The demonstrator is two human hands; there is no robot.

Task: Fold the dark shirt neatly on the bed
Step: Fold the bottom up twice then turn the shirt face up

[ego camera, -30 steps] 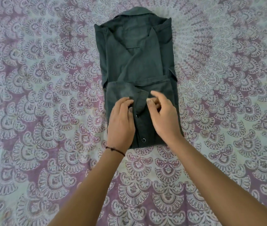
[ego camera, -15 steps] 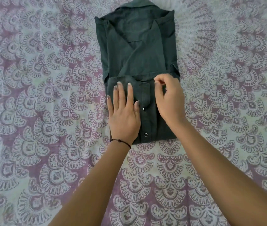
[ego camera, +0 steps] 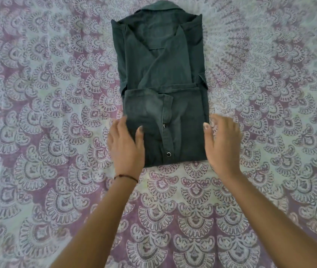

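The dark green shirt (ego camera: 163, 78) lies folded into a narrow rectangle on the bed, collar at the far end, its lower part doubled up over the middle with two snap buttons showing. My left hand (ego camera: 124, 144) sits at the near left corner of the fold, thumb on the cloth and fingers straight along its left edge. My right hand (ego camera: 221, 144) is at the near right corner, fingers extended and blurred beside the right edge, thumb touching the cloth. Neither hand grips anything.
The bed is covered by a purple and pale green sheet (ego camera: 57, 132) with a fan-shaped print, spreading on all sides of the shirt. A dark thread bracelet (ego camera: 126, 176) circles my left wrist.
Both hands slid apart from the middle of the fold to its outer near corners. My right hand let go of the fold's top edge and its fingers straightened.
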